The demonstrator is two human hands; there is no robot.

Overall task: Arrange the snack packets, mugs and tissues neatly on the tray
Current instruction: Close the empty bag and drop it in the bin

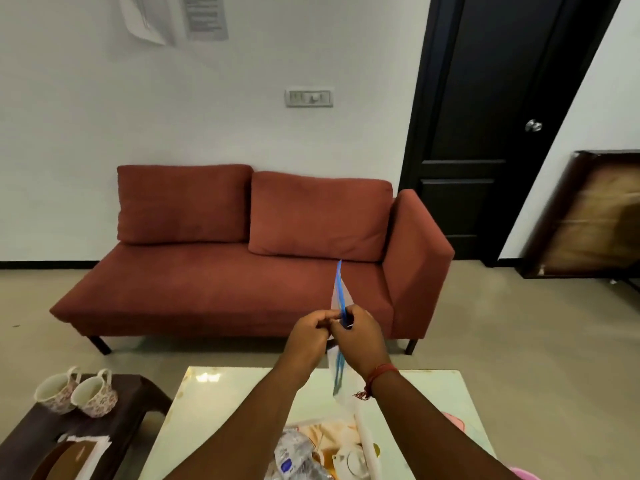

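A red sofa (242, 265) stands against a white wall beside a dark door (485, 116), and nearer the camera lies a pale glossy surface (221, 403) with a dark side table (131, 410) to its left. Both hands are raised over the far edge of the surface, holding a clear bag with a blue zip strip (340, 289). The left hand (308, 336) and right hand (360, 336) each pinch the strip, touching one another, so each grip is closed on the bag. The strip's long axis runs nearly upright, edge-on to the camera, tilted slightly away at the top; the bag body hangs below the hands toward the surface. Two floral mugs (76, 393) sit well apart on the side table, nearer the left hand. A crumpled wrapper (294, 455) lies on the surface below.
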